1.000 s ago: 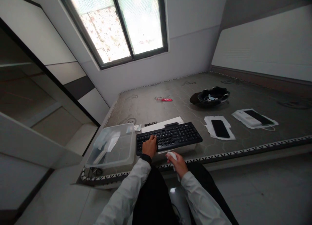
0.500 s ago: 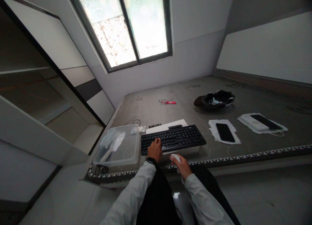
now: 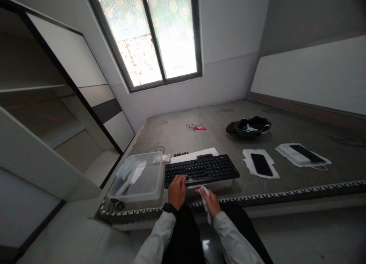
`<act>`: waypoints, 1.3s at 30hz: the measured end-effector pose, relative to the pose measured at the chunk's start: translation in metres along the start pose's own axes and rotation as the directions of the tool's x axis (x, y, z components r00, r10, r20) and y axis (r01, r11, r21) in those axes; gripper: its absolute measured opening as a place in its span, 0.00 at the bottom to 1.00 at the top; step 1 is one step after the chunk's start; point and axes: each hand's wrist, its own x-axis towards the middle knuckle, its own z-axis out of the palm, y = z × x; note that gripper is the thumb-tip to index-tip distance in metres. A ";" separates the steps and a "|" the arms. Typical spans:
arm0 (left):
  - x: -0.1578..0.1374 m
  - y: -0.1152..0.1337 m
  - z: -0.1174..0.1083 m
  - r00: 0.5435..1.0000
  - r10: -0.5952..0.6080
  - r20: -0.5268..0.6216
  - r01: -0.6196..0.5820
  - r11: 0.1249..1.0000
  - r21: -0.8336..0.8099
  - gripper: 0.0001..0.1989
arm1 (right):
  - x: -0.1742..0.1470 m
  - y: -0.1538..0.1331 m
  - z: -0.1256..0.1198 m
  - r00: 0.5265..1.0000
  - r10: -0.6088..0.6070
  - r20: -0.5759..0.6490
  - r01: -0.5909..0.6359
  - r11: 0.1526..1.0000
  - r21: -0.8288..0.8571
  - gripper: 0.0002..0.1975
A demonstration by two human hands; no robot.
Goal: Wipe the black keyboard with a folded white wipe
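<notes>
Grey mattress point(image 3: 286, 134) under a window point(image 3: 151, 39), things spread about.
Left hand point(image 3: 176, 190) rests flat on the black keyboard point(image 3: 201, 169); right hand point(image 3: 211, 203) grips a white cloth point(image 3: 204, 195); clear tub point(image 3: 137, 176) left, phone point(image 3: 260, 164) right.

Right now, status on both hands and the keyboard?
Left hand on black keyboard's near-left edge. Right hand grips white wipe. Clear plastic tub sits left.

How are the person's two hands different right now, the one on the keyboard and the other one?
The left hand lies flat on the near-left edge of the black keyboard; the right hand sits nearer the body, just off the keyboard. The left hand holds nothing, while the right hand grips a white cloth. The left wrist wears a dark watch; the right wrist shows none. Both have pale grey sleeves.
</notes>
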 end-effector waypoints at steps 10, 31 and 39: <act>-0.031 0.015 0.001 0.917 0.212 0.337 -0.183 0.976 -0.115 0.18 | 0.000 -0.002 0.006 0.999 -0.017 0.043 0.010 0.986 0.168 0.24; -0.057 0.009 -0.002 0.976 0.097 0.193 -0.069 0.987 -0.144 0.19 | -0.051 -0.001 -0.015 0.996 -0.021 -0.084 0.033 0.990 0.138 0.21; -0.091 0.028 -0.017 0.934 0.232 0.272 -0.192 0.967 -0.164 0.16 | -0.076 0.000 -0.011 0.999 -0.002 -0.037 0.007 0.990 0.139 0.29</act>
